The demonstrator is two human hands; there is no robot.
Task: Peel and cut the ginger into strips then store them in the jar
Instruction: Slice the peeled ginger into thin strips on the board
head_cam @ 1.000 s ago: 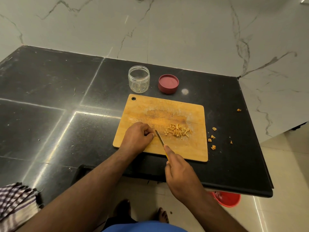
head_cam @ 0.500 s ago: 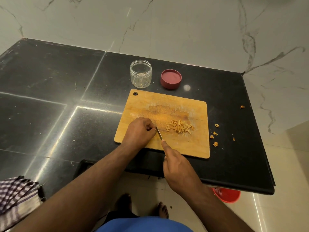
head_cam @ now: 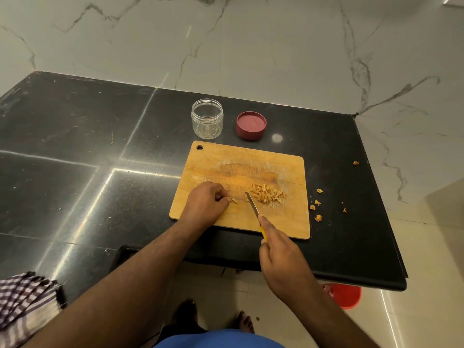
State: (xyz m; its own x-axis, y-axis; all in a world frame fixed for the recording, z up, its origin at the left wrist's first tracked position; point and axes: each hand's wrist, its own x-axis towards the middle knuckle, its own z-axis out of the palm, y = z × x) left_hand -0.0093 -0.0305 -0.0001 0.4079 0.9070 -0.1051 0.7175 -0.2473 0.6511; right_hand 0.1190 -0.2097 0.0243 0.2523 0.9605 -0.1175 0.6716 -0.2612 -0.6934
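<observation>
Step in hand: cutting. The peeling stage appears complete, judging by the peel scraps lying on the dark surface just right of the cutting board.

Grip state. The right hand is curled round the yellow handle of the knife, forefinger laid along the spine; the blade points away from the person, its tip just left of the pile of ginger strips. The left hand rests on the board with fingers curled inward. A small ginger piece lies at its fingertips; whether the fingers pinch it or merely touch it cannot be resolved at this size.

Location of the work. All cut ginger is on the board: the pile right of centre, the small piece between the left hand and the blade.

Next move, as judged: slice the remaining small piece into strips, keeping the fingertips clear of the edge, then gather the pile and transfer it to the jar. The jar stands open and empty behind the board, so no lid removal is needed first.

Count:
- Jar: one.
- Red lid: one, lying beside the jar, apart from it.
- Cutting board: one.
- Knife: one.
- Strip pile: one; individual strips too many and too small to count.
- Peel scraps on the surface: six visible.
</observation>
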